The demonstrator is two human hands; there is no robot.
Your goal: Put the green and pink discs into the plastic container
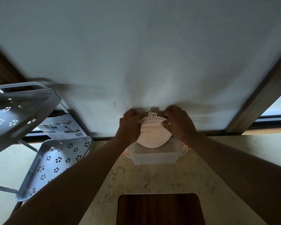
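Note:
A pink disc (153,135) with white lettering and a small tab on top is held tilted against the white wall, its lower edge over the clear plastic container (154,157). My left hand (131,125) grips the disc's left rim. My right hand (178,123) grips its upper right rim. A dark edge behind the pink disc near my right fingers may be another disc; its colour cannot be made out. The container stands on the marble counter against the wall. No green disc is clearly visible.
A grey perforated metal rack (53,161) with two tilted trays stands at the left, with a printed cardboard box (62,127) behind it. A dark wooden board (159,210) lies in a cutout of the counter (217,168) near me. A wooden post (258,98) rises at the right.

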